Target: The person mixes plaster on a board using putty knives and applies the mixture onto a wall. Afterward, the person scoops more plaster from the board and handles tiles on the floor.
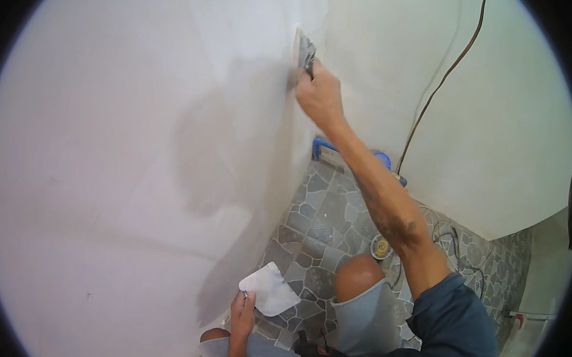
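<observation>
My right hand [320, 97] is raised with the arm stretched out, its fingers closed round the handle of a putty knife [306, 49]. The knife's blade is against the pale wall [126, 138], close to the inner corner. Low in the view, my left hand [243, 313] grips the edge of a flat, whitish, smeared plate [271, 291] with rounded corners. That plate is held near the wall, beside my bent knee [358, 278]. Whether it has a handle is hidden.
A brown cable [448, 74] hangs down the right-hand wall [509, 125]. At the foot of the corner lie a blue-edged object [327, 153] and a round blue thing [382, 160]. A round tool part with a yellow centre [381, 247] and loose cords [454, 242] lie on the stone-patterned floor [323, 209].
</observation>
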A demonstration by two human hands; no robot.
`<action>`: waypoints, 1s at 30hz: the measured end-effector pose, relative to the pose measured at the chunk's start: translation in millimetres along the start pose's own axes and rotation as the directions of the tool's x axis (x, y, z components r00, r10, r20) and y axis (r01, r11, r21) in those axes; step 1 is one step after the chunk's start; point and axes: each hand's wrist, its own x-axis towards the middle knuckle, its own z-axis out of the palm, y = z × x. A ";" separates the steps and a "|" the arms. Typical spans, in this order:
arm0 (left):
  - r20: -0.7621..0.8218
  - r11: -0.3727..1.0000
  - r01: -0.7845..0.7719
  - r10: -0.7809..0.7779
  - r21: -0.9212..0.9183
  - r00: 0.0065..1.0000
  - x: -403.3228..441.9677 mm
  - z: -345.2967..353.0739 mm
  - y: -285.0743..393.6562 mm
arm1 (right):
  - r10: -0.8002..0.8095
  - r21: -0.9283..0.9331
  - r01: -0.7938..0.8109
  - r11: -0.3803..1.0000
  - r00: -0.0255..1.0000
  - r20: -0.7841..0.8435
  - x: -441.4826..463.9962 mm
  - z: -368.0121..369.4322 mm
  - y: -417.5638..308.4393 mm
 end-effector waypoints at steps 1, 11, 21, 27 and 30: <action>0.005 0.999 -0.005 0.005 0.033 1.000 -0.6 -0.9 4.3 | -0.034 0.033 0.034 0.999 0.999 -0.003 -13.4 2.5 -11.8; -0.038 0.995 0.104 -0.103 0.003 0.994 -4.0 7.3 11.4 | -0.294 0.160 0.271 0.949 0.945 0.140 -114.4 8.4 -94.6; -0.108 0.999 0.040 -0.038 0.023 0.993 -3.9 9.7 -6.8 | 0.060 -0.164 -0.077 0.983 0.992 -0.108 18.7 -39.5 105.3; -0.161 0.996 0.058 -0.069 -0.074 0.984 -4.6 18.1 -4.6 | 0.146 -0.196 -0.154 0.968 0.988 -0.054 85.6 -24.7 209.5; -0.144 0.995 0.081 -0.090 -0.065 0.986 -6.4 11.9 -7.0 | 0.144 -0.173 -0.140 0.975 0.990 0.009 83.3 -11.5 208.4</action>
